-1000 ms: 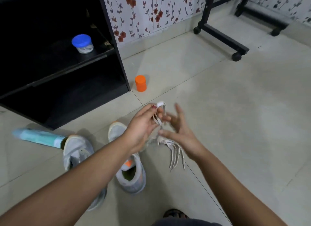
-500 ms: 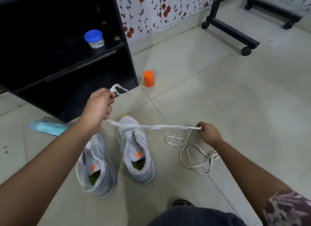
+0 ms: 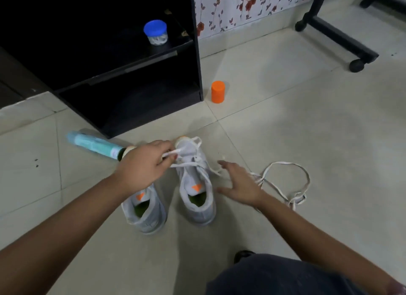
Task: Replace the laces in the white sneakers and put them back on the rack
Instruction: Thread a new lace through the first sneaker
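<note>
Pinching white lace (image 3: 296, 199) end in left hand (image 3: 142, 167) over sneaker (image 3: 194, 191) toe, on floor before rack (image 3: 196, 53); right hand (image 3: 240, 185) fingers spread, empty. Gather slack, thread bottom eyelets first, even ends.

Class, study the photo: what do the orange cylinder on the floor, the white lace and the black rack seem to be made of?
The orange cylinder: likely plastic, matte; uniform colour, smooth moulded sides. The lace: woven fabric, probably cotton or polyester; flat, limp, lies in loose loops. The rack: looks like laminated board, dark and faintly glossy; thin flat panels, square edges.
</note>
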`<state>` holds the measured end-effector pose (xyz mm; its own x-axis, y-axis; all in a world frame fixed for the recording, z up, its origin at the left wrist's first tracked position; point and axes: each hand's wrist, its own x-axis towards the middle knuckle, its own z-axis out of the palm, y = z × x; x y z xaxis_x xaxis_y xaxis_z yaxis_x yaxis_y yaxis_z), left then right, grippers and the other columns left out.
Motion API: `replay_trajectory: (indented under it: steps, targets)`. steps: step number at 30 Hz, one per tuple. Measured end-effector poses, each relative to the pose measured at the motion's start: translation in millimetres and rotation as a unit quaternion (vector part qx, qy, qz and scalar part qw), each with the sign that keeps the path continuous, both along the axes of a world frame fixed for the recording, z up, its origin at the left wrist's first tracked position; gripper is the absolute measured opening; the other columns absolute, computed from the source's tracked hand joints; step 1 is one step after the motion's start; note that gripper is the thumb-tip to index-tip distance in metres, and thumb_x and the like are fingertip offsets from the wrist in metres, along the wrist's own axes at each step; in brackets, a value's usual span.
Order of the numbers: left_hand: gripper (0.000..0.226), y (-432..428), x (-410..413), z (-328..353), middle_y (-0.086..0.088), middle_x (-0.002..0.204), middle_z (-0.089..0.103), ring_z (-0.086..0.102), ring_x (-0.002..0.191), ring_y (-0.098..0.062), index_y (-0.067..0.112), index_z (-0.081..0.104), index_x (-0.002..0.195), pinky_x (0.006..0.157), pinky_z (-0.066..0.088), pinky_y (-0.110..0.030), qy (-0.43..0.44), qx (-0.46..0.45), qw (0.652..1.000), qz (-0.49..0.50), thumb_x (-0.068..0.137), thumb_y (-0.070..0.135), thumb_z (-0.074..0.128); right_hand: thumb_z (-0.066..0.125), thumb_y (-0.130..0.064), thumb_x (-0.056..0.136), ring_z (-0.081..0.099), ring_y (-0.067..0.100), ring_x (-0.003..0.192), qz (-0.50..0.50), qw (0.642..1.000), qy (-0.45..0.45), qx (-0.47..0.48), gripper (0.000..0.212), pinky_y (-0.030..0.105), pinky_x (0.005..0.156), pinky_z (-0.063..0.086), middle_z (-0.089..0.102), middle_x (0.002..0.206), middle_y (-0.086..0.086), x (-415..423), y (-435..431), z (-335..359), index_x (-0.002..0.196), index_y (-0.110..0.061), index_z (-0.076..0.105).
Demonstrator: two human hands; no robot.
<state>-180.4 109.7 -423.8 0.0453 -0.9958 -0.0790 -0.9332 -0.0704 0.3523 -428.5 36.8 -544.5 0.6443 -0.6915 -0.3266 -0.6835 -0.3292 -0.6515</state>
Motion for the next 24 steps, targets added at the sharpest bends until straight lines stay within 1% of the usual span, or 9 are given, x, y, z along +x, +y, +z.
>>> replay_trajectory:
  steps: [3,6,8,10,12,16,19,21,24]
  targets:
    - [0.035,11.2,6.1,-11.8,0.002,0.105,0.061,0.06,0.096,-0.019,0.024,0.055,0.108,0.067,0.037,-0.028,-0.251,0.185,0.949,-0.054,0.092,0.054,0.043,0.05,-0.06,0.082,0.03,0.021,0.138,0.074,0.992,-0.06,-0.079,0.068,0.037,0.11,0.027,0.034,0.148,0.005,26.2,41.1,-15.1,0.141,-0.027,0.039]
    - [0.035,19.3,17.2,-22.4,-0.002,0.111,0.063,0.06,0.099,-0.018,0.019,0.06,0.113,0.069,0.035,-0.026,-0.328,0.293,0.898,-0.035,0.096,0.043,0.041,0.047,-0.05,0.086,0.035,0.025,0.132,-0.012,0.979,-0.113,-0.171,0.048,0.039,0.106,0.032,0.039,0.143,0.007,45.4,49.9,-11.7,0.124,-0.023,0.055]
    - [0.032,21.7,36.5,-22.9,-0.004,0.104,0.065,0.059,0.089,-0.019,0.018,0.062,0.104,0.069,0.038,-0.027,-0.211,0.248,0.942,0.08,0.098,0.039,0.038,0.05,-0.046,0.087,0.043,0.022,0.12,-0.004,0.96,-0.161,-0.228,0.043,0.036,0.1,0.034,0.049,0.13,0.005,57.0,46.7,-4.5,0.118,-0.019,0.058]
    - [0.033,26.5,52.0,-20.5,-0.005,0.095,0.065,0.058,0.084,-0.022,0.016,0.062,0.098,0.071,0.04,-0.031,-0.016,0.125,0.967,0.22,0.099,0.039,0.038,0.052,-0.05,0.085,0.054,0.02,0.098,0.127,0.938,-0.165,-0.278,0.039,0.033,0.088,0.04,0.059,0.106,0.001,62.1,46.8,-5.5,0.109,-0.02,0.062]
    - [0.035,30.1,64.3,-19.0,-0.003,0.087,0.06,0.055,0.077,-0.02,0.01,0.063,0.095,0.07,0.04,-0.032,0.124,-0.01,0.942,0.312,0.099,0.037,0.041,0.051,-0.054,0.081,0.061,0.018,0.081,0.243,0.917,-0.081,-0.306,0.041,0.03,0.075,0.048,0.061,0.098,-0.003,62.8,51.7,-11.8,0.109,-0.027,0.062]
    - [0.026,37.3,69.5,-20.5,0.002,0.103,0.051,0.055,0.076,-0.013,0.009,0.066,0.099,0.072,0.043,-0.026,0.218,-0.089,0.924,0.301,0.097,0.03,0.049,0.05,-0.041,0.074,0.064,0.017,0.06,0.213,0.922,0.015,-0.323,0.035,0.022,0.042,0.041,0.062,0.079,-0.005,60.7,47.7,-18.4,0.105,-0.034,0.065]
    - [0.016,48.4,66.0,-22.8,-0.003,0.087,0.06,0.054,0.063,-0.006,0.016,0.065,0.095,0.061,0.041,-0.019,0.286,-0.126,0.902,0.297,0.097,0.023,0.051,0.07,-0.039,0.07,0.063,0.029,0.072,0.159,0.935,0.051,-0.313,0.034,0.031,0.049,0.047,0.059,0.087,0.004,58.6,26.9,-15.4,0.102,-0.03,0.068]
    - [0.018,56.4,65.8,-20.9,-0.007,0.073,0.059,0.053,0.059,-0.007,0.018,0.064,0.093,0.057,0.041,-0.02,0.334,-0.159,0.874,0.315,0.099,0.021,0.047,0.074,-0.047,0.065,0.06,0.031,0.082,0.132,0.922,0.061,-0.358,0.037,0.039,0.066,0.052,0.056,0.09,0.005,69.9,22.5,-3.4,0.096,-0.029,0.07]
    - [0.026,57.6,66.3,-15.7,-0.006,0.07,0.056,0.051,0.061,-0.009,0.016,0.064,0.093,0.056,0.041,-0.017,0.365,-0.209,0.847,0.326,0.101,0.014,0.039,0.07,-0.039,0.067,0.057,0.027,0.099,0.246,0.897,-0.045,-0.364,0.05,0.04,0.079,0.049,0.059,0.109,0.003,115.1,39.7,15.3,0.114,-0.027,0.059]
